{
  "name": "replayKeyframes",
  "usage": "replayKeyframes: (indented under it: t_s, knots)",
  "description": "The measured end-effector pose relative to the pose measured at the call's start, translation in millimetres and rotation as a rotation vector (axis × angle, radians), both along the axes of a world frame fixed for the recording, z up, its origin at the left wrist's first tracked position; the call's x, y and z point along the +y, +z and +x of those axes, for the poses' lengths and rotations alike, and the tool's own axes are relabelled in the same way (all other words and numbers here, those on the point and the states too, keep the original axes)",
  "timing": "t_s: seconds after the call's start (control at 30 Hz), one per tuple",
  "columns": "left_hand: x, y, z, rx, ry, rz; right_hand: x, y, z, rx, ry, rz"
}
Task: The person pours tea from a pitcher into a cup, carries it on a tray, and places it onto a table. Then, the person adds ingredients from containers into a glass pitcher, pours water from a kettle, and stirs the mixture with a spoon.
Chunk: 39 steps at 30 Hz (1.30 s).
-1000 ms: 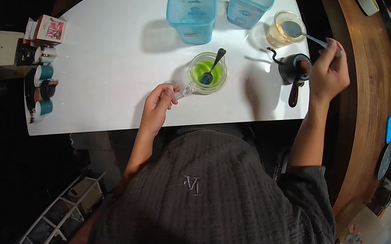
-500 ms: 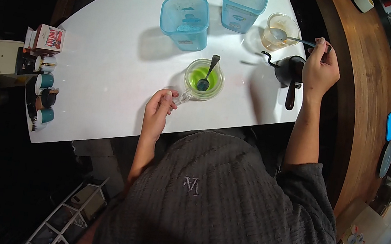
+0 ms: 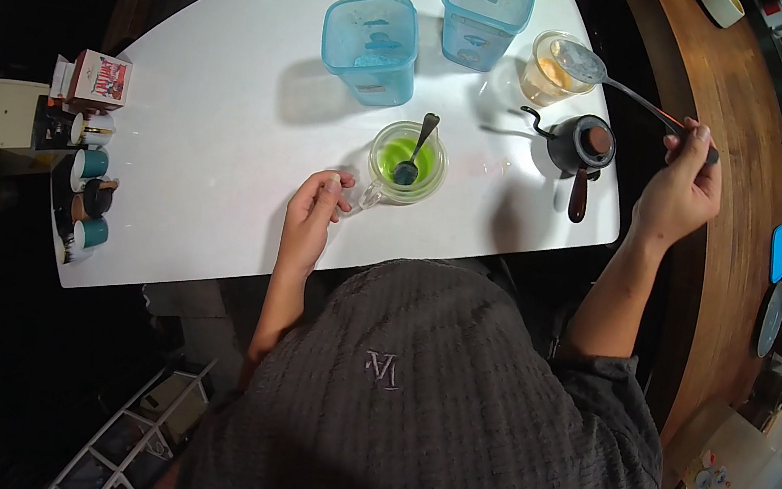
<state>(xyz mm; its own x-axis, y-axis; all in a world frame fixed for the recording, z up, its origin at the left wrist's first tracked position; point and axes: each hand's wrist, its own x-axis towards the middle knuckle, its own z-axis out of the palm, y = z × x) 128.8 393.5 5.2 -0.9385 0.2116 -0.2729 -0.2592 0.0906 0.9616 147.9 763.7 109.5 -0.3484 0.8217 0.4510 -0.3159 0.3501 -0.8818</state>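
My right hand (image 3: 684, 192) grips a long-handled spoon (image 3: 582, 63), its bowl raised over the rim of a clear plastic cup (image 3: 541, 87) with pale brownish contents. Just in front of that hand stands a small black gooseneck kettle (image 3: 567, 147) with a brown knob and handle. Near the table's front edge, the fingers of my left hand (image 3: 317, 213) are closed at the handle of a clear glass mug (image 3: 431, 190). Bright green stuff fills part of the mug, and a second spoon (image 3: 426, 133) leans in it.
Two blue translucent plastic containers (image 3: 395, 83) stand towards the back of the white table (image 3: 210, 167). Cups (image 3: 92, 163) and a small box (image 3: 100, 82) sit on the left. A wooden counter (image 3: 726, 102) runs along the right side.
My right hand has moved right and slightly down, lifting the spoon's bowl out of the plastic cup. The kettle is now uncovered. My left hand has barely shifted.
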Motion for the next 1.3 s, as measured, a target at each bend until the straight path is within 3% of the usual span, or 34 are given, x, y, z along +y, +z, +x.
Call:
replayKeyframes:
  t_s: [0.13, 0.37, 0.47, 0.57, 0.63, 0.77, 0.83, 0.97, 1.3]
  knots:
    - [-1, 2, 3, 0.006, -0.018, 0.002, -17, 5, 19, 0.007, 0.106, -0.045]
    - [-5, 4, 11, -0.023, 0.013, 0.034, -69, -32, 48, 0.032, 0.389, -0.036]
    - [-8, 1, 15, -0.030, 0.025, 0.039, -74, -54, 61, 0.069, 0.477, 0.219]
    - [-9, -2, 19, -0.029, 0.038, 0.049, -68, -45, 65, -0.043, 0.567, 0.801]
    - [-9, -3, 20, -0.031, 0.041, 0.052, -68, -46, 65, -0.013, 0.536, 0.823]
    - [-10, 0, 23, -0.028, 0.036, 0.059, -59, -41, 46, 0.168, 0.032, 0.355]
    - [-10, 1, 23, -0.030, 0.033, 0.055, -41, -28, 34, 0.014, -0.107, 0.241]
    - [-7, 1, 22, -0.037, 0.016, 0.045, -21, -27, 5, -0.114, -0.076, 0.272]
    - [-10, 4, 14, -0.029, -0.037, 0.028, -1, -62, -14, -0.295, 0.146, -0.018]
